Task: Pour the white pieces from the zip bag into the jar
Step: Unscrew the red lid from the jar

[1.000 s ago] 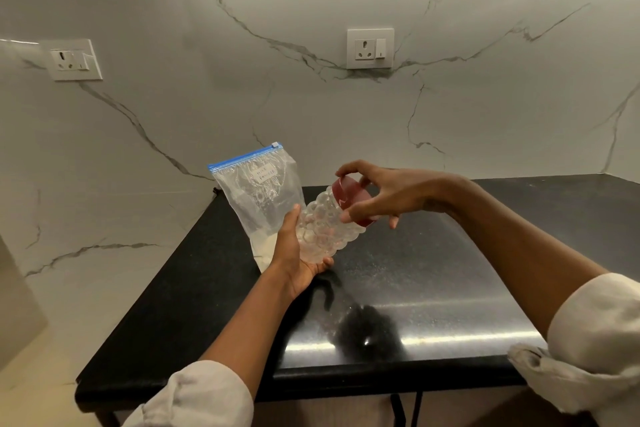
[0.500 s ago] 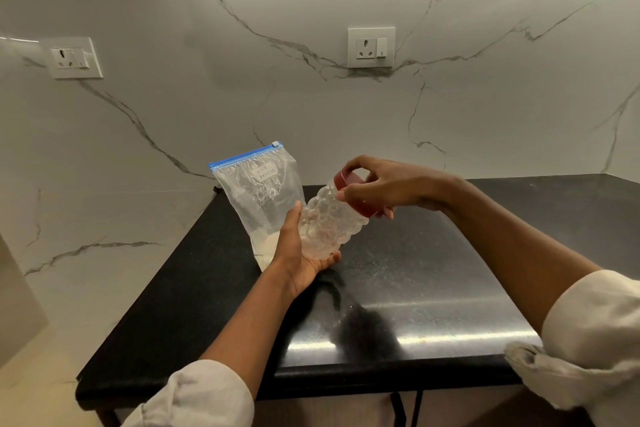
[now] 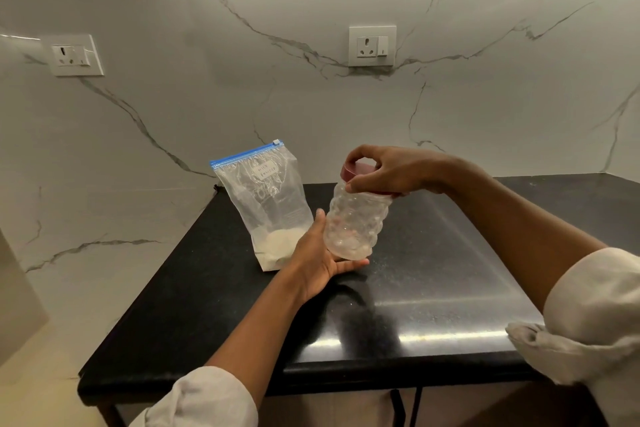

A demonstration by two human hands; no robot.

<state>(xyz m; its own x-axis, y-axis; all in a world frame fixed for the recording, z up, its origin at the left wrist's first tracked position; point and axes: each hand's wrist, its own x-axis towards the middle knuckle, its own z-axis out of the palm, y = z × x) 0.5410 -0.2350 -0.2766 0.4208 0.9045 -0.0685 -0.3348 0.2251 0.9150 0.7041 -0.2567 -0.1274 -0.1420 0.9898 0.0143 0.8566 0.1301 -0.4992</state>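
Observation:
A clear bumpy plastic jar is held almost upright above the black counter. My left hand cups its base and lower side. My right hand grips the dark red lid on top of the jar. The jar looks empty. Just left of the jar, a clear zip bag with a blue zip strip stands on the counter, its zip shut, with white pieces settled in the bottom.
The black counter runs into a corner of white marble walls. Two wall sockets sit above it, one socket at the back and another socket on the left. The counter's front edge is near my sleeves.
The jar has swung from tilted to almost upright and moved slightly right. My right hand has settled from a loose touch into a full grip over the red lid.

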